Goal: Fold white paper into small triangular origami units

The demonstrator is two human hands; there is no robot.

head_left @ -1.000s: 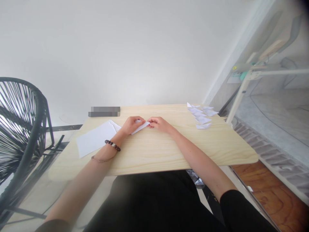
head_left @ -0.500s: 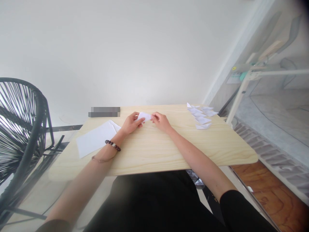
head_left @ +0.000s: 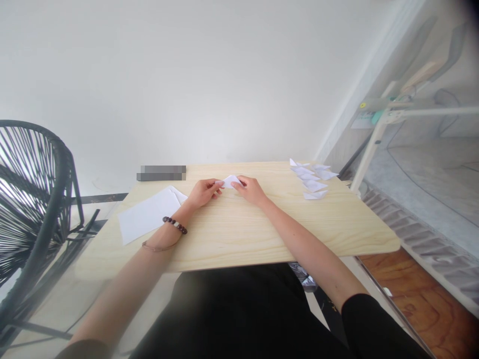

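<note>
A small folded piece of white paper (head_left: 231,181) is held just above the middle of the table, its peak pointing away from me. My left hand (head_left: 204,192) pinches its left end between thumb and fingers. At its right end, my right hand (head_left: 250,189) grips the paper with the thumb on the near face. Flat white sheets (head_left: 149,214) lie to the left, beside my left forearm. Over on the right, several folded paper boats (head_left: 312,185) stand close together in a group.
The pale wooden table (head_left: 232,234) meets a white wall at the back. A blurred-out dark object (head_left: 161,173) sits at its far left corner. On the left is a dark woven chair (head_left: 48,164); a white metal frame (head_left: 374,142) rises at the right.
The folded paper has turned so that its peak points away from me. My right hand has shifted from a fingertip pinch to a fuller grip on its right end.
</note>
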